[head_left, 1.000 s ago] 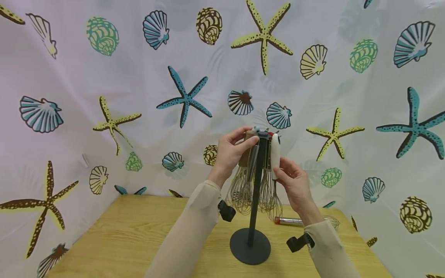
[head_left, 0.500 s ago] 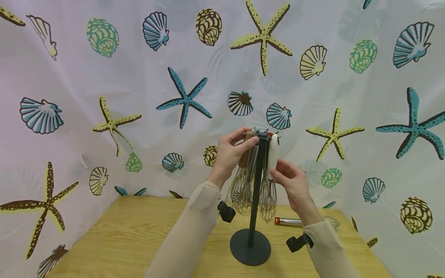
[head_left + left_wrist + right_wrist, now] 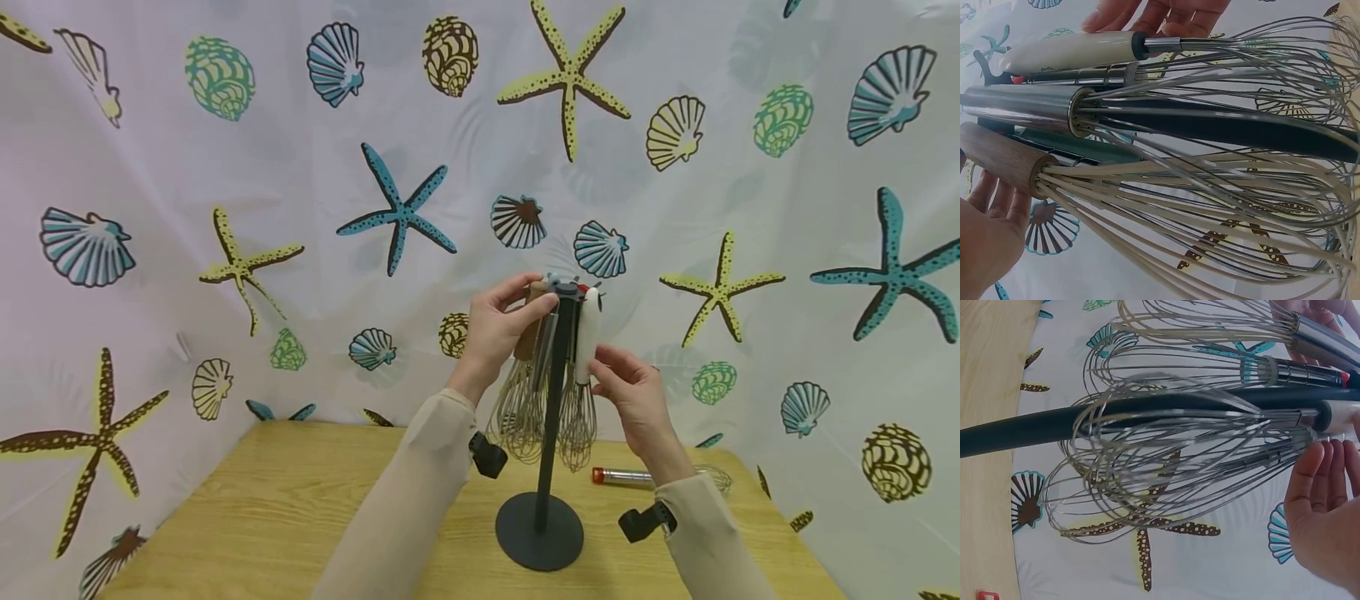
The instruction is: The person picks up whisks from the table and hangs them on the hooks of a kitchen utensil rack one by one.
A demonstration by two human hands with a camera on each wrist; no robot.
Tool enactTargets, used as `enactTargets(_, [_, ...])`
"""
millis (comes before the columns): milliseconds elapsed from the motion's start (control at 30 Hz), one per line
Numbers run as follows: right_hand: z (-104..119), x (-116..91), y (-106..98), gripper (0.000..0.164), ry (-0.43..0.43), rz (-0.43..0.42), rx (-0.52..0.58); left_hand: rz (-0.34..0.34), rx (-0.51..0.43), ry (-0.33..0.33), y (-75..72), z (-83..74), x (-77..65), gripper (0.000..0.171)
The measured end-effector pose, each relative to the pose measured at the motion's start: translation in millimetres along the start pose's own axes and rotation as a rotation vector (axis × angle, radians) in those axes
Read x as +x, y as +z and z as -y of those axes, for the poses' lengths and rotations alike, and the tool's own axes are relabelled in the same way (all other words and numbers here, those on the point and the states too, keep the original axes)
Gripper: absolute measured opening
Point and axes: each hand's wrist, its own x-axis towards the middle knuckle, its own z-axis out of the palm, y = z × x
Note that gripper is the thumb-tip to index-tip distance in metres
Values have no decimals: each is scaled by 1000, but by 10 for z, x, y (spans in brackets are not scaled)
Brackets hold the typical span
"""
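Note:
My left hand grips the top of the wooden-handled whisk where it hangs on the dark stand. Its thumb reaches across beside a steel-handled whisk; in the left wrist view its fingers lie behind the wooden handle. On the stand's right side hangs a white-handled whisk, wires down. My right hand is at the lower end of that white handle, fingertips right at its edge and loosely bent, as the right wrist view shows. The wire loops of several whisks overlap around the pole.
Another whisk, with a steel handle and orange-red end, lies on the wooden table behind my right wrist. The stand's round base rests near the front. A curtain printed with shells and starfish surrounds the table.
The white-handled whisk has swung in toward the pole and now hangs straighter. My right hand moved left with it, then slightly back right to the handle's edge. My left hand stayed put.

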Motion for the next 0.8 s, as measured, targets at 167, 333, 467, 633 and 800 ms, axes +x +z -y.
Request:
enactTargets(167, [-42, 13, -47, 19, 9, 0, 46, -1, -18, 9, -11, 1, 13, 42])
enactTargets(333, [-157, -13, -150, 31, 36, 16, 35, 10, -33, 13, -13, 9, 12, 43])
enactTargets(467, [-279, -39, -236, 24, 68, 39, 30, 7, -34, 13, -20, 21, 5, 44])
enactTargets(633, [-399, -84, -320, 17, 104, 58, 46, 13, -33, 6, -20, 26, -5, 44])
enactTargets(800, [-466, -118, -361, 23, 125, 63, 66, 22, -31, 3, -20, 26, -7, 43])
